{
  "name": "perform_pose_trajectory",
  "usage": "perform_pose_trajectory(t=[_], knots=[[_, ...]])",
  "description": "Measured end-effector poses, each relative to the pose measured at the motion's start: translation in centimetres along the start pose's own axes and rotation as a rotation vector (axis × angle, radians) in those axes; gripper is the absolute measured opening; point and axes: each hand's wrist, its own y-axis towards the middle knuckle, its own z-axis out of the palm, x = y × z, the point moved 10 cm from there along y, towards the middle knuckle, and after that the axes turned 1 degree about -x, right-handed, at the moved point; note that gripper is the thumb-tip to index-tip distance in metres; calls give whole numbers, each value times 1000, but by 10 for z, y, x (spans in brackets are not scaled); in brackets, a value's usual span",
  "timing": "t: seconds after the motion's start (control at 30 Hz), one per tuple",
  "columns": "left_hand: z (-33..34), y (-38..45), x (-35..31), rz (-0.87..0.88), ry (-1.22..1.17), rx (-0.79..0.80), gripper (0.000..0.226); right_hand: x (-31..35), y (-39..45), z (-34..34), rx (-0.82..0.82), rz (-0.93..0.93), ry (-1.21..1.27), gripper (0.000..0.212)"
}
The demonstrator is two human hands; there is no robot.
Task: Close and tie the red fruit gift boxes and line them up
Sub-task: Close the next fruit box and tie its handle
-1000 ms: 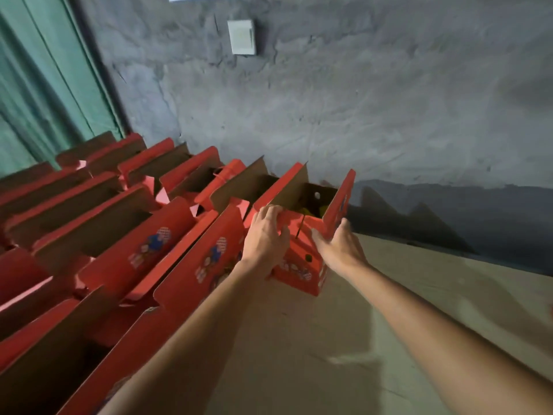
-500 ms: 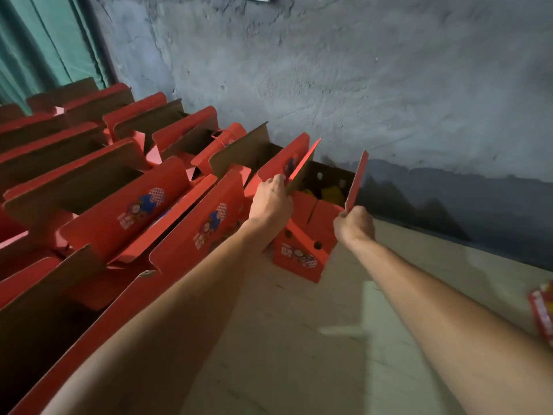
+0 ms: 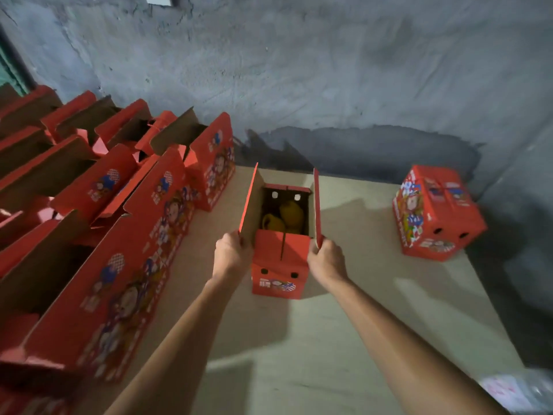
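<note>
Pulled clear of the crowded rows since a moment ago, the open box [image 3: 280, 259] now stands alone on the tabletop [image 3: 344, 339]. Left hand [image 3: 232, 254] grips its left flap [image 3: 250, 202], right hand [image 3: 326, 260] grips the right flap [image 3: 317, 205], both flaps upright. Yellow fruit [image 3: 284, 218], mangoes perhaps, lies inside. Open boxes [image 3: 125, 235] stand to the left; one closed box [image 3: 434, 214] sits well apart on the right.

the open box [image 3: 280, 259] is corrugated cardboard, printed red and slightly glossy outside, raw matt brown inside its flaps, standing on a matt tan cardboard sheet [image 3: 344, 339] before a rough, mottled grey plaster wall [image 3: 329, 70].
</note>
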Motion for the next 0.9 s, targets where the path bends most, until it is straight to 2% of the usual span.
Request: perform_pose_trajectory(t=[0.1, 0.2, 0.4, 0.47, 0.6, 0.73, 0.8, 0.9], knots=[[9, -64, 16, -85, -125, 63, 22, -31, -49, -33, -33, 1, -18, 23], [25, -130, 43, -211, -318, 111, 26, -61, -100, -60, -20, -12, -65, 18], [47, -247, 71, -352, -611, 117, 17, -103, -184, -98, -65, -71, -121, 22], [54, -276, 77, -425, -746, 188, 21, -115, -203, -106, -86, -72, -125, 21], [58, -323, 73, -461, -832, 375, 5, -134, -228, -118, -108, -53, -74, 29], [58, -362, 65, -472, -797, 558, 15, -156, -252, -131, -233, 72, 165, 29], [63, -385, 52, -418, -756, 660, 15, -164, -265, -130, -322, 154, 253, 40], [78, -417, 36, -419, -792, 742, 22, -168, -275, -118, -343, 239, 296, 80]])
